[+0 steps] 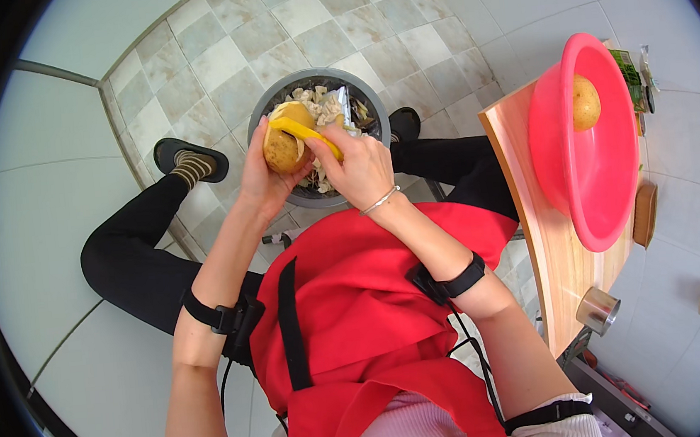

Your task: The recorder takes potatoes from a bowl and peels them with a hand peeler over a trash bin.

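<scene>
My left hand point(262, 176) is wrapped round the side of a partly peeled potato point(282, 152), its brown skin still on the lower part and paler flesh showing near the top. In my right hand point(359, 165) is a yellow peeler point(302, 129), its head lying across the upper side of the potato. Both hands are over a round grey bin point(269, 90) with a dark liner, which holds pale peelings point(323, 106) and other scraps. My hands hide part of the bin and the peeler's handle end.
To my right, a pink basin point(551, 151) with another potato point(585, 103) inside stands on a wooden table point(523, 203). A metal cup point(598, 311) is at the table's near end. My legs are on either side of the bin, above the tiled floor point(224, 59).
</scene>
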The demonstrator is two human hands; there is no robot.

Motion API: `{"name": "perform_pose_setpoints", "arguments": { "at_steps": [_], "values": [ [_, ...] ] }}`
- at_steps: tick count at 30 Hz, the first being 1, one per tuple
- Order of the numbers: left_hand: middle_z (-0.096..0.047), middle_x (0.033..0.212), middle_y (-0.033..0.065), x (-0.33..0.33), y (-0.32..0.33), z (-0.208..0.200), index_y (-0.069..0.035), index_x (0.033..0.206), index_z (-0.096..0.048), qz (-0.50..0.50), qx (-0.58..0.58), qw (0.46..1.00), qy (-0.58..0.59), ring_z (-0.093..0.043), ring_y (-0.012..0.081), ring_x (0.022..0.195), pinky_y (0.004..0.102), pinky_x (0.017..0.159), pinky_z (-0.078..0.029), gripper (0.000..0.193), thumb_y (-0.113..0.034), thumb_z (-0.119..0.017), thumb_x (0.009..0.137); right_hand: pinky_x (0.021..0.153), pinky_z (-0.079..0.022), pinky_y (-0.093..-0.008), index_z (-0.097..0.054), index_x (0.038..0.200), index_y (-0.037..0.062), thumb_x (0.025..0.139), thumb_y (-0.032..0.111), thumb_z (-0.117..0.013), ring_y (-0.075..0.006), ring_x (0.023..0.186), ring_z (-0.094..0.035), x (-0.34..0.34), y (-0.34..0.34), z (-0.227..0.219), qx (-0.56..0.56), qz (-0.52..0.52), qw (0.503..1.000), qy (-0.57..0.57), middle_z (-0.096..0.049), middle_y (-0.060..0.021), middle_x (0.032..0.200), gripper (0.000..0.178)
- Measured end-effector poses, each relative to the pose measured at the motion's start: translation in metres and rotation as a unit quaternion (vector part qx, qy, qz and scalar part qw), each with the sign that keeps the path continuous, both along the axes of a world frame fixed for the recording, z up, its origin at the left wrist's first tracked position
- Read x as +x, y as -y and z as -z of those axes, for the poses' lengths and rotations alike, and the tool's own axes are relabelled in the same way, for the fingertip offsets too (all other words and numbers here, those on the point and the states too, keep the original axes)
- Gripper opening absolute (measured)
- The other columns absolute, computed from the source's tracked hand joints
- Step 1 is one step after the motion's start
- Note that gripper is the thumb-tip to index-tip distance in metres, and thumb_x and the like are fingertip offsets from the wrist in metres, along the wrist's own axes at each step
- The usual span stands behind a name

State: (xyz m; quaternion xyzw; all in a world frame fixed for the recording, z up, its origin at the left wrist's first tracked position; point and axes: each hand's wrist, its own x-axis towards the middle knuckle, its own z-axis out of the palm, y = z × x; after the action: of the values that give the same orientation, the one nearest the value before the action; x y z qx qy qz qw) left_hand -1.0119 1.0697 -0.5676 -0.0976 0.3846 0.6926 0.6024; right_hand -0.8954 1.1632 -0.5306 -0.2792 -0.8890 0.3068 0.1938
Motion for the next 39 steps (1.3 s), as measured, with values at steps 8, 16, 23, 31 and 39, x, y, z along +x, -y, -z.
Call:
{"name": "perform_pose_setpoints", "arguments": {
  "at_steps": [8,16,23,31,39],
  "values": [
    [-0.057,0.109,0.0037,0.009,0.002,-0.002,-0.013,0.117,-0.050,0.017,-0.020,1.000,-0.009,-0.057,0.0166,0.093,0.0324,0.079,-0.049,0.044,-0.049,-0.039,0.092,0.046,-0.045,-0.0451,-0.057,0.075,0.0092,0.086,0.039,-0.053,-0.0364,0.052,-0.058,-0.010,-0.013,0.017,0.057,0.038,0.996,0.054,-0.058,-0.0158,0.055,0.032],
    [-0.059,0.103,0.0052,-0.004,0.012,0.015,-0.011,0.115,-0.051,0.018,-0.053,0.998,0.010,-0.060,0.0180,0.085,0.0315,0.071,-0.051,0.046,-0.049,-0.040,0.092,0.047,-0.047,-0.0437,-0.059,0.077,0.0115,0.086,0.041,-0.054,-0.0349,0.053,-0.060,-0.027,-0.014,0.048,0.060,0.045,0.993,0.087,-0.059,-0.0148,0.057,0.031],
    [-0.060,0.104,0.0070,0.014,0.011,-0.020,-0.011,0.115,-0.051,0.074,-0.037,0.995,-0.053,-0.061,0.0180,0.084,0.0314,0.067,-0.051,0.048,-0.051,-0.040,0.091,0.059,-0.050,-0.0436,-0.065,0.088,0.0132,0.080,0.048,-0.057,-0.0345,0.065,-0.063,-0.008,-0.041,0.074,0.021,0.063,0.977,0.204,-0.064,-0.0168,0.068,0.036],
    [-0.058,0.113,0.0067,0.008,0.012,0.001,-0.009,0.126,-0.045,0.035,-0.078,0.984,-0.159,-0.059,0.0181,0.099,0.0345,0.083,-0.050,0.058,-0.054,-0.042,0.089,0.058,-0.049,-0.0439,-0.064,0.080,0.0092,0.073,0.052,-0.063,-0.0352,0.066,-0.063,0.004,-0.040,0.045,-0.053,0.108,0.970,0.212,-0.062,-0.0173,0.065,0.043],
    [-0.056,0.116,0.0085,0.008,0.010,-0.001,-0.007,0.127,-0.043,0.068,-0.038,0.992,-0.095,-0.061,0.0228,0.095,0.0335,0.086,-0.049,0.058,-0.052,-0.040,0.090,0.055,-0.045,-0.0438,-0.060,0.074,0.0055,0.078,0.044,-0.062,-0.0364,0.062,-0.060,0.011,-0.043,0.051,-0.152,0.095,0.978,0.106,-0.058,-0.0180,0.060,0.039]
  ]
}}
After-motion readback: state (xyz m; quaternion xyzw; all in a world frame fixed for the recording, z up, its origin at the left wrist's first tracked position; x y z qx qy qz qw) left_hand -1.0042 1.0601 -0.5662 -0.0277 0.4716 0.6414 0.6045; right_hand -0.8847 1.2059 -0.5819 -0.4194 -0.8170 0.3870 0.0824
